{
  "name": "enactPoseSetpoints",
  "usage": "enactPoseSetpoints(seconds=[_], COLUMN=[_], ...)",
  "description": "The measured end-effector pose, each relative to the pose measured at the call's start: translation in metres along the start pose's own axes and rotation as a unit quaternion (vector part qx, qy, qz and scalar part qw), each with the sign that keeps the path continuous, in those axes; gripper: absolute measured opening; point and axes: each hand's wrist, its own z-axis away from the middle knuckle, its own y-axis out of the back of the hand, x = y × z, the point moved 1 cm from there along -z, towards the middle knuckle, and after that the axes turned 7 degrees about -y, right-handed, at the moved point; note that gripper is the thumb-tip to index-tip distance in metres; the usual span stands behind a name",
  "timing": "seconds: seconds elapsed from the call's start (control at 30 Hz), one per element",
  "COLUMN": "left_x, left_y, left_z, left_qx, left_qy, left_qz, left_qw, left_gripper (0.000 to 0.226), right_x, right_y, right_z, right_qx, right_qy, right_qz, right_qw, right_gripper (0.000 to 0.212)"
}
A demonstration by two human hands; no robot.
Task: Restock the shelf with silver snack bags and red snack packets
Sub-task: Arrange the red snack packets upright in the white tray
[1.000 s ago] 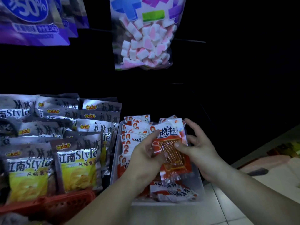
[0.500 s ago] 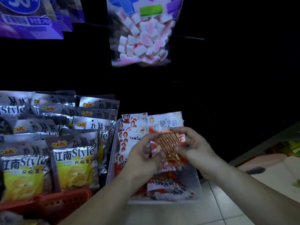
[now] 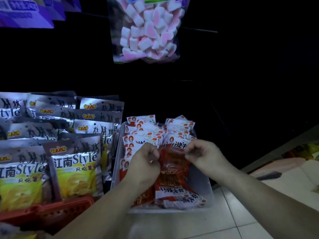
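Observation:
A red snack packet (image 3: 173, 163) stands in the clear plastic bin (image 3: 117, 161), at the front of the rows of red snack packets (image 3: 146, 133). My left hand (image 3: 144, 168) pinches its left edge and my right hand (image 3: 205, 155) pinches its upper right corner. More red packets (image 3: 179, 197) lie flat at the bin's front. Silver snack bags (image 3: 76, 163) with yellow fronts fill a red basket (image 3: 51, 214) to the left of the bin.
A bag of pink and white marshmallows (image 3: 146, 31) hangs above the bin. Purple bags (image 3: 25, 12) hang at the top left. The shelf to the right is dark. White floor tiles (image 3: 215, 221) lie below the bin, with packaged goods (image 3: 293, 163) at the right edge.
Both hands have lowered the red packet from in front of the rows down into the bin. The fingers have curled tighter on its edges. The camera has tilted slightly down.

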Motion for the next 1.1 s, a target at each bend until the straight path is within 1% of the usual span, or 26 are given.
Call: enactPoseSetpoints(seconds=[0.1, 0.17, 0.2, 0.27, 0.3, 0.33, 0.37, 0.4, 0.43, 0.47, 0.5, 0.53, 0.6, 0.67, 0.73, 0.77, 0.83, 0.87, 0.93, 0.97, 1.03, 1.1], left_x=[-0.011, -0.015, -0.014, -0.013, -0.013, -0.011, -0.010, -0.008, -0.007, -0.009, -0.012, -0.014, -0.021, -0.026, -0.028, -0.029, -0.028, -0.029, -0.027, -0.025, -0.024, -0.023], left_y=[-0.008, -0.011, -0.012, -0.012, -0.012, -0.015, -0.017, -0.021, -0.024, -0.027, -0.030, -0.033, -0.038, -0.040, -0.040, -0.039, -0.038, -0.038, -0.039, -0.038, -0.035, -0.030], left_z=[0.004, 0.005, 0.005, 0.006, 0.006, 0.008, 0.012, 0.015, 0.018, 0.020, 0.022, 0.023, 0.024, 0.022, 0.017, 0.015, 0.012, 0.010, 0.010, 0.010, 0.010, 0.009], left_qx=[-0.020, -0.042, -0.070, -0.128, -0.147, -0.166, -0.187, -0.205, -0.214, -0.215, -0.213, -0.209, -0.204, -0.213, -0.219, -0.215, -0.179, -0.159, -0.140, -0.137, -0.139, -0.156], left_qy=[0.017, 0.029, 0.035, 0.039, 0.041, 0.047, 0.057, 0.069, 0.073, 0.073, 0.073, 0.079, 0.114, 0.139, 0.120, 0.104, 0.070, 0.058, 0.062, 0.067, 0.069, 0.070], left_qz=[0.009, -0.014, -0.040, -0.104, -0.121, -0.123, -0.115, -0.105, -0.100, -0.101, -0.105, -0.101, -0.056, 0.003, 0.007, -0.008, -0.030, -0.028, -0.019, -0.016, -0.013, -0.009], left_qw=[1.000, 0.999, 0.996, 0.986, 0.981, 0.977, 0.974, 0.971, 0.969, 0.969, 0.969, 0.969, 0.971, 0.967, 0.968, 0.971, 0.981, 0.985, 0.988, 0.988, 0.988, 0.985], left_gripper=[0.044, 0.044, 0.042, 0.039, 0.037, 0.033, 0.031, 0.028, 0.025, 0.023, 0.022, 0.020, 0.020, 0.025, 0.029, 0.030, 0.031, 0.031, 0.035, 0.037, 0.037, 0.036], right_x=[0.024, 0.034, 0.031, 0.017, 0.010, 0.005, 0.003, -0.001, -0.001, 0.003, 0.007, 0.011, 0.017, 0.019, 0.018, 0.018, 0.016, 0.015, 0.016, 0.016, 0.020, 0.023], right_y=[-0.010, -0.010, -0.007, -0.002, 0.001, 0.003, 0.004, 0.004, 0.004, 0.003, 0.003, 0.001, -0.003, -0.010, -0.015, -0.016, -0.018, -0.019, -0.019, -0.020, -0.020, -0.017], right_z=[0.010, 0.011, 0.012, 0.013, 0.013, 0.010, 0.006, 0.002, -0.002, -0.008, -0.015, -0.021, -0.029, -0.033, -0.036, -0.039, -0.044, -0.047, -0.047, -0.045, -0.041, -0.036], right_qx=[-0.101, -0.152, -0.172, -0.228, -0.250, -0.256, -0.225, -0.168, -0.099, -0.032, 0.012, 0.029, 0.021, -0.005, -0.009, 0.004, 0.046, 0.063, 0.079, 0.080, 0.082, 0.095], right_qy=[-0.067, -0.096, -0.105, -0.144, -0.161, -0.163, -0.154, -0.129, -0.098, -0.061, -0.035, -0.014, 0.004, -0.016, -0.027, -0.024, -0.018, -0.019, -0.029, -0.031, -0.008, 0.016], right_qz=[0.035, 0.087, 0.101, 0.074, 0.061, 0.057, 0.060, 0.056, 0.056, 0.068, 0.100, 0.140, 0.221, 0.271, 0.316, 0.333, 0.351, 0.349, 0.356, 0.366, 0.378, 0.351], right_qw=[0.992, 0.980, 0.974, 0.960, 0.953, 0.951, 0.960, 0.976, 0.989, 0.995, 0.994, 0.990, 0.975, 0.962, 0.948, 0.943, 0.935, 0.935, 0.931, 0.927, 0.922, 0.932], right_gripper=[0.036, 0.043, 0.047, 0.050, 0.055, 0.054, 0.043, 0.029, 0.024, 0.025, 0.027, 0.030, 0.045, 0.060, 0.065, 0.064, 0.056, 0.045, 0.011, 0.007, 0.013, 0.014])
